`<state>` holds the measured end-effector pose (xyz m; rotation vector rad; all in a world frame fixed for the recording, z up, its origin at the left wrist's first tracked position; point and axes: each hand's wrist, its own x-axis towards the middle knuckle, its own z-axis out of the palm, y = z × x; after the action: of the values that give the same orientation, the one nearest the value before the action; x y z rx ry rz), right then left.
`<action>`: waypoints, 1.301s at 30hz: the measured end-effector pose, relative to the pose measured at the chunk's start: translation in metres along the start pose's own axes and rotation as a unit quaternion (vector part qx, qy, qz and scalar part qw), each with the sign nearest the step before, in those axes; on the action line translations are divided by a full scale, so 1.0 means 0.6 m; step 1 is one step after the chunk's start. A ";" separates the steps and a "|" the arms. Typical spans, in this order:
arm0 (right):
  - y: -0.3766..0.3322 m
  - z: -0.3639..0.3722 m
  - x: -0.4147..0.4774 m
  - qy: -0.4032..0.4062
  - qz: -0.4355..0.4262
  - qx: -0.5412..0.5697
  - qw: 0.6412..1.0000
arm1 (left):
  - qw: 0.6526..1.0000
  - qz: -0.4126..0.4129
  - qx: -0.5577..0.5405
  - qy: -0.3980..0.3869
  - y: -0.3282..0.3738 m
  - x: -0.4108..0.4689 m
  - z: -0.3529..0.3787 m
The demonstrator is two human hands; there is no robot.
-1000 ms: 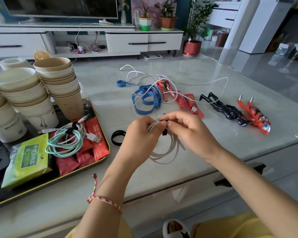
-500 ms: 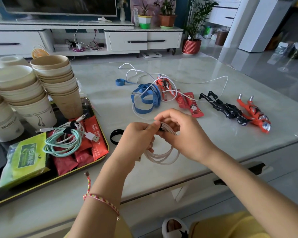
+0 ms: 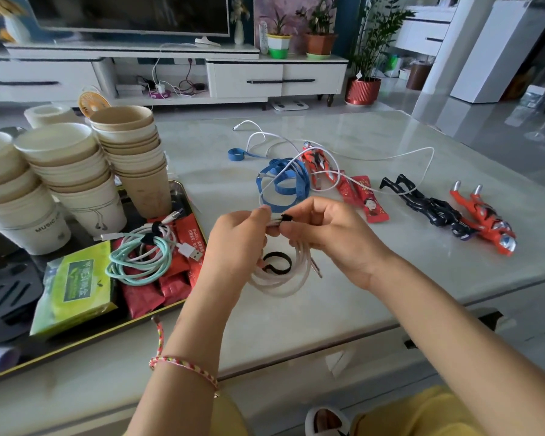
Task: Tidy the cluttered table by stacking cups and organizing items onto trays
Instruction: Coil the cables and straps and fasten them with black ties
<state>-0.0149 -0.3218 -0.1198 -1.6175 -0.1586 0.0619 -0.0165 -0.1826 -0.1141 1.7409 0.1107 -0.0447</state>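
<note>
Both hands are over the front part of the table [image 3: 359, 294], close together. The left hand [image 3: 236, 243] pinches the top of a coiled white cable [image 3: 280, 284] between thumb and fingers. The right hand [image 3: 331, 234] pinches a small black strap [image 3: 286, 218] at the same place on the coil. The coil hangs down from the hands, near the front edge of the table. Through the coil a black loop [image 3: 277, 262] shows on the table.

At the left edge is a dark tray [image 3: 76, 347]. At its back stand stacks of paper cups [image 3: 132, 158]. At its front lie a teal cable [image 3: 139, 262], a green packet [image 3: 73, 287] and red packets [image 3: 170, 284].

In the middle of the table lies a blue lanyard [image 3: 283, 180], tangled with a long white cord [image 3: 390, 157]. Toward the right edge, a black figure [image 3: 431, 206] and a red figure [image 3: 485, 221] lie just beside each other.
</note>
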 end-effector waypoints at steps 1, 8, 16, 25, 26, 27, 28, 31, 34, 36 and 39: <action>0.002 0.010 0.003 0.020 0.016 0.008 1.000 | 1.000 0.009 0.000 0.029 0.001 -0.002 -0.006; -0.003 0.136 0.044 0.148 -0.091 -0.028 0.984 | 0.964 0.070 -0.165 0.195 0.001 -0.009 -0.085; 0.018 0.267 0.080 0.193 -0.198 -0.305 0.911 | 0.849 0.214 0.074 0.477 -0.025 -0.007 -0.126; 0.037 0.225 0.115 0.126 -0.185 -0.469 0.854 | 0.918 0.237 0.060 0.313 -0.029 0.002 -0.098; 0.035 0.202 0.118 0.138 -0.179 -0.458 0.860 | 0.931 0.240 0.040 0.272 -0.025 0.001 -0.087; 0.036 0.177 0.121 0.160 -0.165 -0.435 0.871 | 0.943 0.236 0.025 0.233 -0.022 0.001 -0.075; 0.037 0.149 0.121 0.182 -0.138 -0.397 0.889 | 0.953 0.227 0.017 0.200 -0.019 0.001 -0.061; 0.050 0.073 0.113 0.205 -0.056 -0.334 0.918 | 0.974 0.178 0.003 0.139 -0.012 0.008 -0.027; 0.070 0.009 0.101 0.198 -0.023 -0.382 0.903 | 0.987 0.121 -0.015 0.105 -0.005 0.018 0.003; 0.080 -0.016 0.099 0.184 -0.035 -0.425 0.886 | 0.992 0.082 -0.022 0.094 -0.004 0.026 0.017; 0.100 -0.040 0.106 0.152 -0.060 -0.532 0.831 | 0.994 0.013 -0.077 0.082 -0.006 0.033 0.034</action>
<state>0.0549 -0.3394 -0.1748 -2.7015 -0.0364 -0.4635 0.0035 -0.2008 -0.1231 1.5900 0.2069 0.1237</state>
